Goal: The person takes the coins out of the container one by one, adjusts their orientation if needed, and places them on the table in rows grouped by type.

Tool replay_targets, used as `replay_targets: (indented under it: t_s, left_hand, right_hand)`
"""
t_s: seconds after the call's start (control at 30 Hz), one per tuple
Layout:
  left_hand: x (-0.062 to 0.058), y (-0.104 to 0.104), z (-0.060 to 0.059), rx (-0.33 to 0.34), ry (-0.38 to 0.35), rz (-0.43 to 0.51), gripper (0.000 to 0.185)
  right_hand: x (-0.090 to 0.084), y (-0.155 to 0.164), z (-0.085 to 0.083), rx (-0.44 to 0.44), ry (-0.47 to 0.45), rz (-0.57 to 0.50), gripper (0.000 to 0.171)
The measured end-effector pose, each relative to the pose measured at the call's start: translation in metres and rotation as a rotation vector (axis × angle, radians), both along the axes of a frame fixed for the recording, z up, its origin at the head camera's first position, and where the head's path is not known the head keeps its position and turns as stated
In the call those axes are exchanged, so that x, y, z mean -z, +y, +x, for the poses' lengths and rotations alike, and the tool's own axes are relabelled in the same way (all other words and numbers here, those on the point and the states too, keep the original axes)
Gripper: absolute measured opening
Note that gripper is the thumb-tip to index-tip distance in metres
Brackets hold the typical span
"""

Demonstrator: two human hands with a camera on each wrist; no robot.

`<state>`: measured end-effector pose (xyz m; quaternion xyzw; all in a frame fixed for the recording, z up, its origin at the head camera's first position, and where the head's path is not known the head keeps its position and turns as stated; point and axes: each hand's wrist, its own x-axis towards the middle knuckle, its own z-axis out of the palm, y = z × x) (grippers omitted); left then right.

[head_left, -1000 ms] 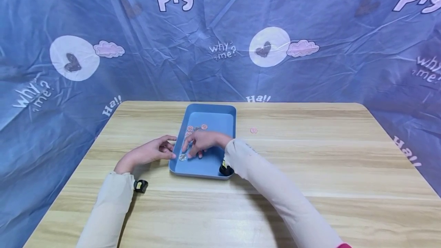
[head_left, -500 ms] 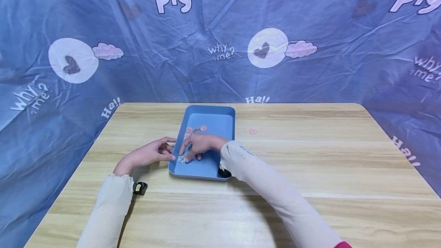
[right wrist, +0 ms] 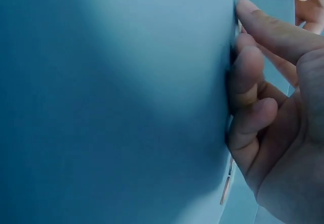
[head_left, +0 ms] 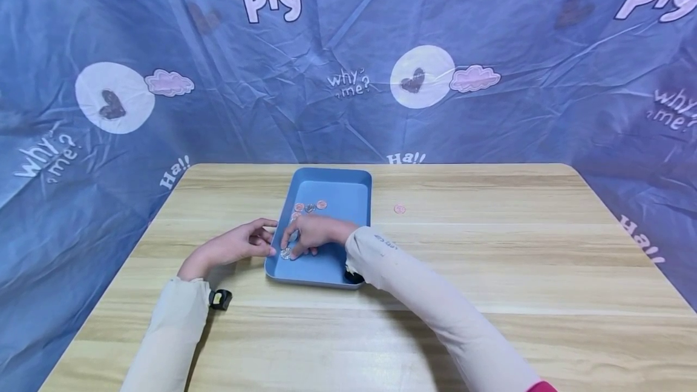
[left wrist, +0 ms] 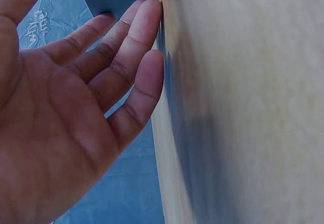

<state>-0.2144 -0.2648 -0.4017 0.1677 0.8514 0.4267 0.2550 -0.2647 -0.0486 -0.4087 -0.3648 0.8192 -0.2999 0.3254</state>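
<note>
A blue tray (head_left: 327,271) lies on the wooden table, with several coins on its floor. My right hand (head_left: 318,231) reaches into it from the right. Its thumb and forefinger are at the edges of a silver coin (head_left: 285,253) lying flat near the tray's left side. In the right wrist view, the thumb of this hand (right wrist: 283,107) touches a thin edge on the tray floor, and the other fingers are curled. Outside the tray, my left hand (head_left: 231,244) rests its fingertips against the left wall. The left wrist view shows that hand (left wrist: 76,97) with loosely bent fingers and a bare palm.
Farther back in the tray lie a copper-coloured coin (head_left: 322,204), a dark silver coin (head_left: 310,208) and another copper-coloured coin (head_left: 299,207). One more copper-coloured coin (head_left: 400,209) lies on the table (head_left: 490,247) to the right. A blue printed cloth (head_left: 348,120) hangs behind.
My right thumb and forefinger have moved slightly left and nearer to me, closing in around the silver coin. The left hand stays at the tray's wall. The head view has shifted slightly.
</note>
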Motion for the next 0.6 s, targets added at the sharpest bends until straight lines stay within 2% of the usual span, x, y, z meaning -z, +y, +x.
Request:
replay_targets:
  t_s: [0.23,0.6]
  left_hand:
    - [-0.0007,-0.0001,-0.0002,-0.006,-0.009,0.003,0.07]
    - [-0.0033,0.0016,0.0013,-0.013,0.011,-0.014,0.067]
  right_hand:
    - [-0.0025,-0.0032,0.0026,-0.029,0.065,0.048,0.017]
    - [-0.0083,-0.0022,0.0038,-0.109,0.073,0.096,0.014]
